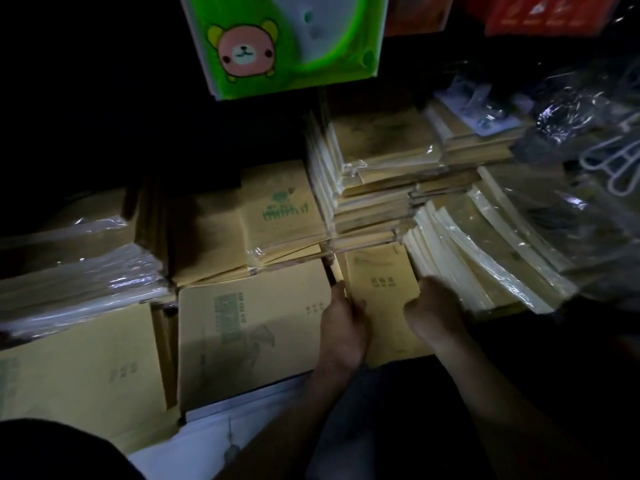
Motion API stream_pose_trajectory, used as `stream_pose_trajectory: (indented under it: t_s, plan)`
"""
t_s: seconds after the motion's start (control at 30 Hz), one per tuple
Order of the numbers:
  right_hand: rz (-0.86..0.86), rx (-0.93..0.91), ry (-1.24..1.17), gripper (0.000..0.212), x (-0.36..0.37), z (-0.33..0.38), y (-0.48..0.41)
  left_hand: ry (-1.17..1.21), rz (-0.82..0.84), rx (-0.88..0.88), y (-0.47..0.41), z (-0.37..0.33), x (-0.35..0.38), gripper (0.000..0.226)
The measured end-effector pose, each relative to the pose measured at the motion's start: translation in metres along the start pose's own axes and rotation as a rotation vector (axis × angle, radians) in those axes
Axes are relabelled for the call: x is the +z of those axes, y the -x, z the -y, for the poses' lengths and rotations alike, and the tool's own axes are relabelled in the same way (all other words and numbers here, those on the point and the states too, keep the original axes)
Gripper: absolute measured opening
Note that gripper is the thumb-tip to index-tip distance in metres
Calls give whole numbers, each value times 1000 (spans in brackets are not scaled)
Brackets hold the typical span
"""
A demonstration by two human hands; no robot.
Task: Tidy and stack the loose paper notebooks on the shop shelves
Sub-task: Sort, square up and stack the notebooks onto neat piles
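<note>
Your left hand (341,318) clasps the kraft notebooks (381,299); right hand (433,308) opposite, grip too blurred to tell. Square both edges before pushing toward the stack (363,216) beyond.

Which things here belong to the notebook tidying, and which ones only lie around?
Job: brown notebook stack held by left hand and right hand; tall notebook pile; leaning wrapped notebooks; large notebook.
Lying about: green bear folder; red packets; white hangers.

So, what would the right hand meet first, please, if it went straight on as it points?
Probably the leaning plastic-wrapped notebooks just beyond the right hand, which grips the brown notebook; depth is unclear.
</note>
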State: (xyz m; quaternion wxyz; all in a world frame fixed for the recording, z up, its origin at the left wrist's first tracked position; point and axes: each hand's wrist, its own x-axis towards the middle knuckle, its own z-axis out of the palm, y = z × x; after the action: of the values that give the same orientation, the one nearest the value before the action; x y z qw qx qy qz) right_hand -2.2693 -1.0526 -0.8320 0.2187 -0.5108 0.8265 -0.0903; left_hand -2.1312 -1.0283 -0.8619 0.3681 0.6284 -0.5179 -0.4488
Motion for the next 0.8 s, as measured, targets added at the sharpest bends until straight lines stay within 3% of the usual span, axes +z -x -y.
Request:
stream_pose_trajectory:
  t_s: [0.1,0.17,0.27,0.33,0.37,0.43,0.53,0.67,0.8]
  plan:
    - [-89,-1,56,55,5,5,2,-204,33,-3,-19,1,3,27]
    - [-92,-88,112,63,9,10,3,-325,66,-22,-21,-1,5,44]
    - [14,-249,281,44,13,18,9,-484,159,22,-18,-1,11,55]
    - [64,-232,316,37,12,25,15,-512,207,18,-16,1,9,57]
    - [65,-207,329,35,11,28,18,-449,198,-16,-15,-3,3,48]
    - [44,-187,371,31,11,40,19,-280,128,-39,-13,-11,-14,31]
    - [62,-266,229,25,20,75,17,-146,-23,20,-11,-28,-66,31]
    - [209,-446,-120,19,35,142,42,-422,-213,-18,-11,-22,-162,28]
    - [564,-516,-306,16,73,199,98,-619,-422,-248,22,21,-256,26]
